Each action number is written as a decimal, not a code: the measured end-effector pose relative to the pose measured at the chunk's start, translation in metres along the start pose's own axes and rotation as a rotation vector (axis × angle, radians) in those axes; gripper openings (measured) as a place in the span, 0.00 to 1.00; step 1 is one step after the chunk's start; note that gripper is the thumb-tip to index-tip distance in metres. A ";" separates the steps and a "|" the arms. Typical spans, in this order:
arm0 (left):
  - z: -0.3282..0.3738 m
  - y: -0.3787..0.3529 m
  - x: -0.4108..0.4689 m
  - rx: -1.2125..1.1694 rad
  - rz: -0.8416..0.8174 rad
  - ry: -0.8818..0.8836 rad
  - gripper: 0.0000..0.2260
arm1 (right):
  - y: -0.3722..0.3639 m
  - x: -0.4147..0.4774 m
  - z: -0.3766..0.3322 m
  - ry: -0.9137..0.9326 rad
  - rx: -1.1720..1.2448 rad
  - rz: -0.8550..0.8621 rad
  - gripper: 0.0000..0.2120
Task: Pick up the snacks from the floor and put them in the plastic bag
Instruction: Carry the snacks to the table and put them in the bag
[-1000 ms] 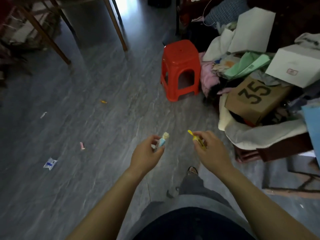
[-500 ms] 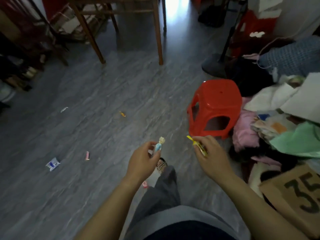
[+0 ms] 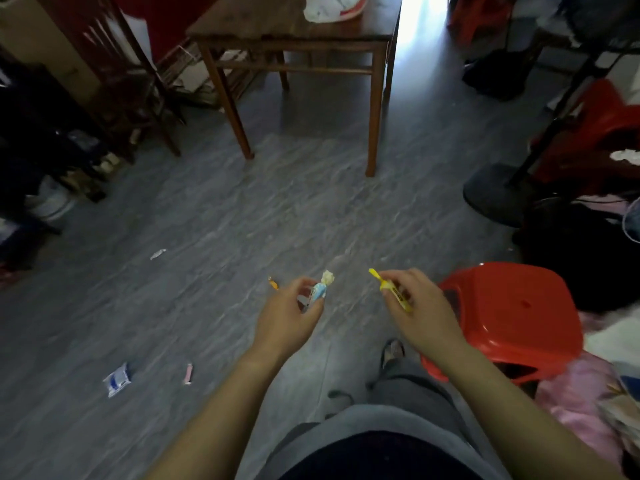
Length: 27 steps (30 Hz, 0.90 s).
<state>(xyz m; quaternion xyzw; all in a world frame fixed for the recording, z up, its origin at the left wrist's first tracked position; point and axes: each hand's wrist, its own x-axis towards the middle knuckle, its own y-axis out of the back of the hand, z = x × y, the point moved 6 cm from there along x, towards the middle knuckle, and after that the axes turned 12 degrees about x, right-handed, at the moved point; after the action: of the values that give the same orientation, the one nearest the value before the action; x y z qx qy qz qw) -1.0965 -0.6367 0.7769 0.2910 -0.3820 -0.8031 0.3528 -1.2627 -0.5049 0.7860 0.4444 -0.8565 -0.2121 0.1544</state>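
Up front, the left hand [image 3: 287, 317] pinches a blue-and-white wrapped candy [image 3: 320, 289] between thumb and fingers, its long axis tilted up and away with the twisted cream end pointing toward the table; the right hand [image 3: 420, 313] has its grip closed on a yellow wrapped snack [image 3: 391, 289], whose long axis slants from the palm up and to the left, its yellow tip free in the air. Both are held above the grey floor [image 3: 242, 220], apart from each other. More snacks lie on the floor: a small orange candy [image 3: 273, 283] just beyond the left hand, a pink one [image 3: 188, 373] and a blue-and-white packet [image 3: 117, 379] to the left, and a white wrapper [image 3: 158, 253] farther off. A red plastic stool [image 3: 512, 317] stands just beside the right hand. Ahead stands a wooden table, its surface [image 3: 263, 22] bearing a white plastic bag [image 3: 332, 8]. Dark clutter lines both sides of the room.
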 end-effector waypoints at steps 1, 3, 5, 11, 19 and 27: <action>0.003 -0.002 0.021 0.000 -0.015 0.005 0.11 | -0.001 0.018 0.010 -0.016 0.003 -0.014 0.11; 0.010 -0.007 0.071 0.019 -0.039 0.001 0.11 | 0.000 0.060 0.033 -0.047 0.002 -0.045 0.11; 0.023 -0.008 0.129 0.042 -0.046 -0.011 0.11 | 0.009 0.112 0.053 -0.056 -0.007 -0.038 0.12; 0.083 0.018 0.301 0.067 -0.031 -0.025 0.10 | 0.056 0.297 0.071 -0.032 -0.037 -0.003 0.10; 0.099 0.066 0.459 -0.088 0.088 0.121 0.11 | 0.046 0.490 0.066 0.082 0.003 -0.070 0.10; 0.087 0.102 0.659 -0.119 0.112 0.160 0.12 | 0.015 0.690 0.077 0.115 -0.004 -0.085 0.07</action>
<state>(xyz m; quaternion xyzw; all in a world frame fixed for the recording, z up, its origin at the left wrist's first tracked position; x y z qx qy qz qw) -1.5087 -1.1682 0.7766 0.3108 -0.3201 -0.7775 0.4432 -1.6923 -1.0510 0.7798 0.4915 -0.8262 -0.1943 0.1951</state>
